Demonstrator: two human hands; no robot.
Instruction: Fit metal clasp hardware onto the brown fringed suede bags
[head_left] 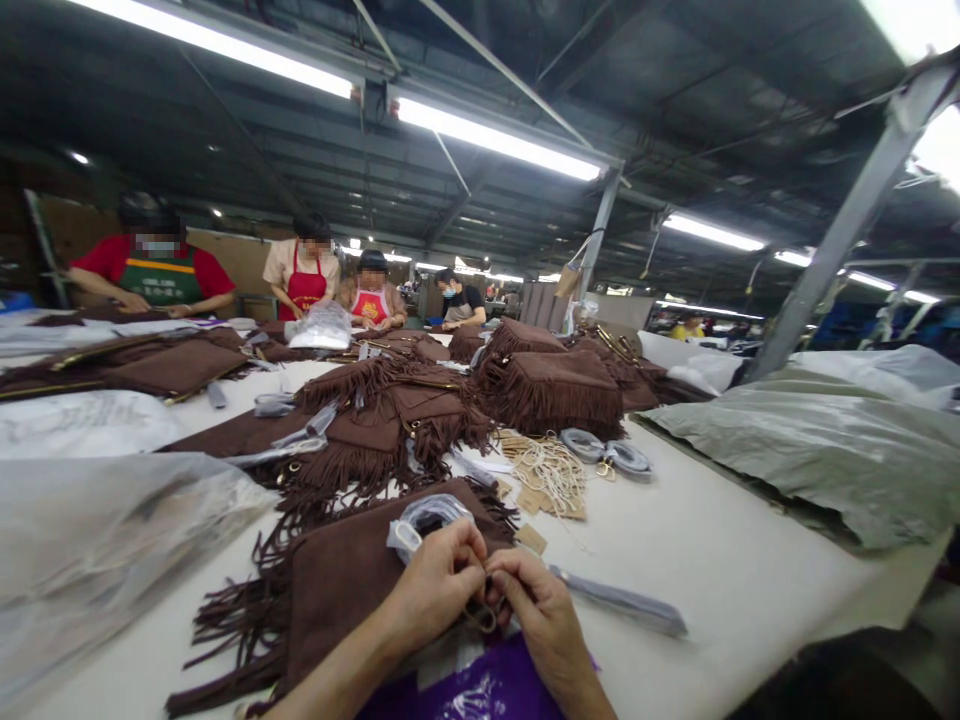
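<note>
Over a brown fringed bag (337, 570) on the white table, my left hand (442, 575) is closed in a pinch. My right hand (532, 600) pinches close beside it, the fingertips of both nearly meeting. A thin tan cord loop (481, 617) hangs between them; a small dark piece at the fingertips is too small to name. Just behind my left hand, a plastic-wrapped coiled strap (431, 513) lies on the bag. Purple plastic (480, 685) shows beneath my wrists.
Tags with white strings (551, 470), wrapped straps (630, 458) and a long wrapped strip (622, 602) lie on the table (720, 560). Piled brown bags (559, 385) stand behind. Clear plastic (112, 560) is at left, a grey-green sheet (840, 440) at right. Several people work across the table.
</note>
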